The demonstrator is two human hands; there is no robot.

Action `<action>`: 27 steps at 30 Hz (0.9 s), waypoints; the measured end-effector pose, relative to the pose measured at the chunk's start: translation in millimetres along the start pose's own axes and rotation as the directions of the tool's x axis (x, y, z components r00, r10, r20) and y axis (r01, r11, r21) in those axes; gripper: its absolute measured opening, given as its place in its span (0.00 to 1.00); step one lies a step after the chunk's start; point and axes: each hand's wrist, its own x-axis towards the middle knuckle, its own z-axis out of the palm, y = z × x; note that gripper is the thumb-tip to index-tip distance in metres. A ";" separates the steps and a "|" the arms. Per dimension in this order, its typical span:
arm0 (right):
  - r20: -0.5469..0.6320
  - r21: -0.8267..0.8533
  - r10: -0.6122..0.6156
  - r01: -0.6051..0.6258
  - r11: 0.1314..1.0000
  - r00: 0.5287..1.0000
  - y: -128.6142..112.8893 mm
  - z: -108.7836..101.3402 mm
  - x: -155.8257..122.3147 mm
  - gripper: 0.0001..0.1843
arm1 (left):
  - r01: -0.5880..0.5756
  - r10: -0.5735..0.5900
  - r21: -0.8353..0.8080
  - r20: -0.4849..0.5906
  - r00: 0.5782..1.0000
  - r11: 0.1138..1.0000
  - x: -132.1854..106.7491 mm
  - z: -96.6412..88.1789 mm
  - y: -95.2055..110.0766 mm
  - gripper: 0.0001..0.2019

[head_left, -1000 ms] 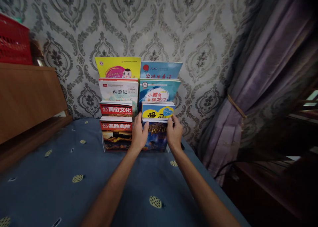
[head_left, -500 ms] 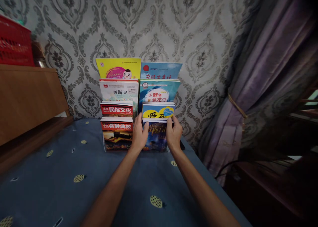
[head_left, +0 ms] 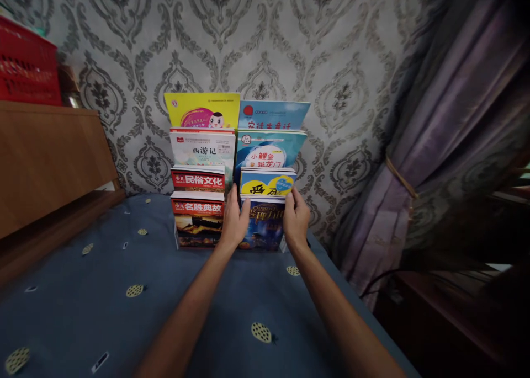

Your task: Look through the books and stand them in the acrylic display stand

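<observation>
Books stand in two stepped columns in a rack, whose clear side edge (head_left: 283, 244) shows low at the right. At the front right is a dark blue book (head_left: 263, 229) with gold lettering. My left hand (head_left: 234, 222) lies along its left edge, thumb up and fingers stretched toward the gap between columns. At its right edge is my right hand (head_left: 296, 217), thumb and fingers upright and slightly apart; whether it touches is unclear. Behind stand a yellow-and-blue book (head_left: 260, 185), a teal book (head_left: 285, 146) and a light blue book (head_left: 275, 113).
The left column holds two red-topped books, the front one (head_left: 199, 218) with a wall picture, a white book (head_left: 202, 146) and a yellow book (head_left: 202, 105). Blue pineapple-print bedding (head_left: 199, 306) lies below. Around it are a wooden cabinet (head_left: 49, 163), red basket (head_left: 27, 63) and purple curtain (head_left: 381, 218).
My right hand has shifted slightly right, off the dark blue book's front, and more of its gold title shows. My left hand stays by its left edge. The view has shifted slightly.
</observation>
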 end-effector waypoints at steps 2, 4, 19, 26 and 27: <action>0.008 0.015 0.012 -0.012 1.000 1.000 0.6 -0.9 1.9 0.31 | 0.018 -0.018 -0.020 0.008 1.000 1.000 1.5 -1.0 1.7 0.27; 0.020 0.028 0.006 -0.007 1.000 1.000 0.4 -1.0 2.5 0.30 | 0.030 -0.029 -0.041 0.029 0.999 0.999 2.6 -1.6 4.0 0.27; -0.126 0.059 -0.028 0.035 0.998 0.992 -12.5 -7.5 9.8 0.28 | -0.136 0.131 -0.055 -0.090 0.987 0.989 -3.1 -13.6 40.8 0.21; -0.093 0.190 -0.195 0.210 0.959 0.976 -59.5 -19.2 4.0 0.19 | -0.342 0.348 0.071 -0.266 0.899 0.937 19.1 -73.2 67.4 0.13; -0.063 0.205 -0.219 0.227 0.952 0.974 -64.9 -18.8 0.9 0.18 | -0.328 0.344 0.104 -0.301 0.889 0.939 24.1 -84.9 64.4 0.13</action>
